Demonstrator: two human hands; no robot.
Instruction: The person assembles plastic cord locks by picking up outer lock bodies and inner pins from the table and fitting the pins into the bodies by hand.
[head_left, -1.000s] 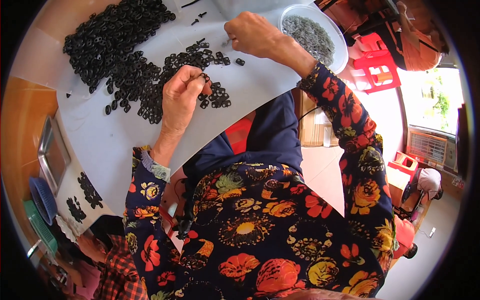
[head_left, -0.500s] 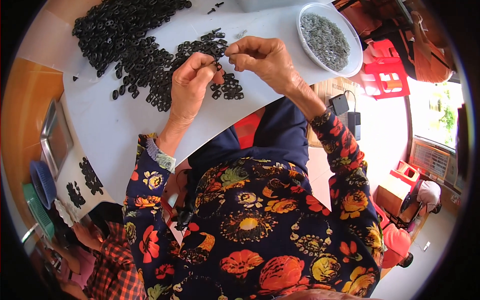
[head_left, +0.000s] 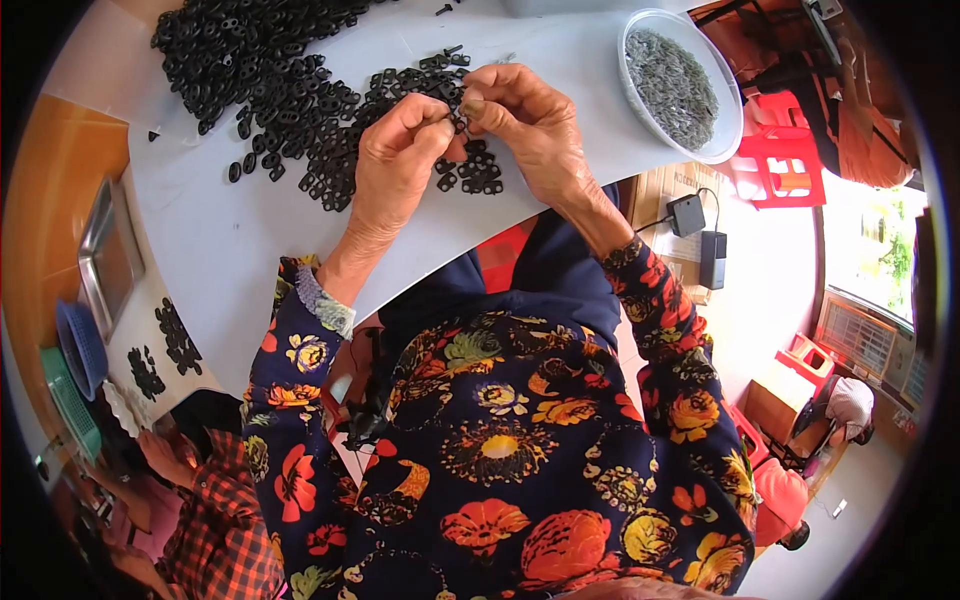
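Both of my hands meet over the near edge of a spread of small black plastic parts on the pale table. My left hand is closed in a pinch on a small black part, mostly covered by the fingers. Close against it, my right hand also pinches with thumb and forefinger; what sits between those fingertips is too small to make out. The loose black parts are flat ovals with two holes. A round clear tub full of tiny translucent grey pieces stands to the right of my right hand.
A larger heap of black parts lies far left. On the left side are a metal tray, a blue basket and a green basket. A person in a checked shirt sits lower left. Red stools stand right.
My right hand has come in from the right, so its fingertips now nearly touch those of my left hand. The view has shifted slightly; the left hand keeps its pinch.
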